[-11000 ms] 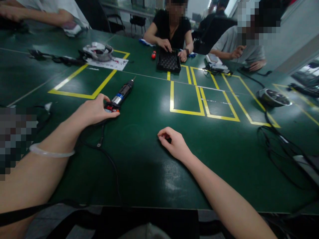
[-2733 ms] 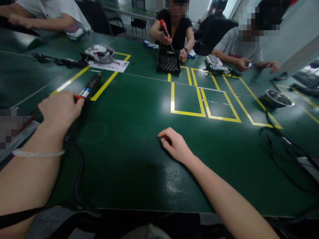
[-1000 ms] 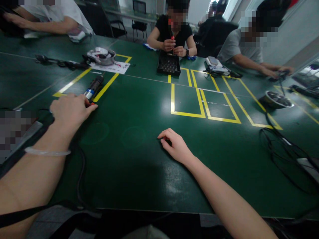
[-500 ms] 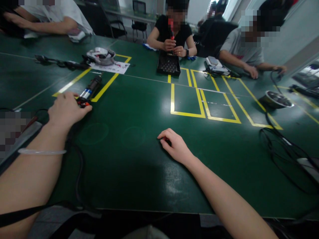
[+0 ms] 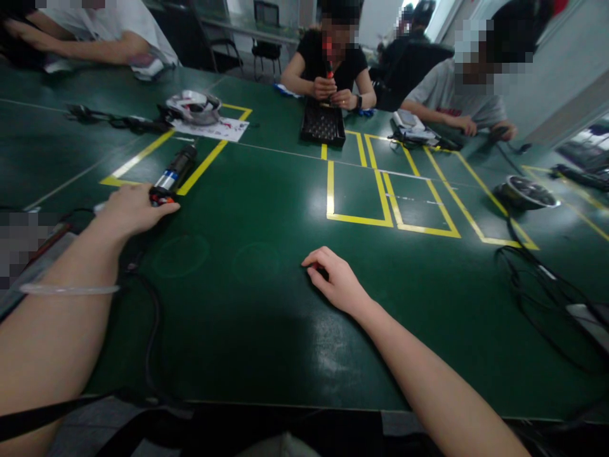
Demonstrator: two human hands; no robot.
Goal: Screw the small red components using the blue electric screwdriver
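Observation:
A dark cylindrical power screwdriver (image 5: 177,166) with a silver-and-blue band and an orange-red rear end lies on the green table, its thin tip pointing away. My left hand (image 5: 130,209) is at the rear end of this tool. Its thumb stretches out to the right, and the orange end shows between thumb and fingers. My right hand (image 5: 333,276) rests on the tabletop near the middle, loosely curled, with a gap between thumb and fingers. I see nothing held in it.
Yellow tape outlines (image 5: 359,220) mark the table. A bundle (image 5: 194,106) sits on white paper at the back left. Across the table, a person works over a black tray (image 5: 323,127). A round metal-rimmed container (image 5: 530,192) and black cables (image 5: 533,285) lie at right.
My left hand has flattened and shifted slightly at the screwdriver's rear end. My right hand stays in place. The person at right has drawn their hands closer together.

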